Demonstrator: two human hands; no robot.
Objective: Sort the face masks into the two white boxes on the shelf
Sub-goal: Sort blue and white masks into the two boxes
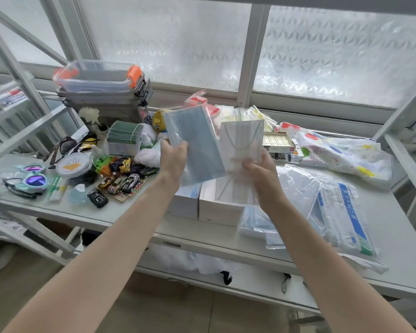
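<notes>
At the frame's left, two pairs of sunglasses [33, 177] lie on the shelf [135, 212], then about seven toy cars [120, 179]. At centre my left hand [173, 159] has its grip closed round one blue mask [195, 145] in a clear sleeve. Below sit two white boxes [202, 207], touching side by side. My right hand [262, 174] pinches one white mask [241, 150] above the right box. At lower right lies a heap of bagged masks [322, 212]; I cannot count them.
</notes>
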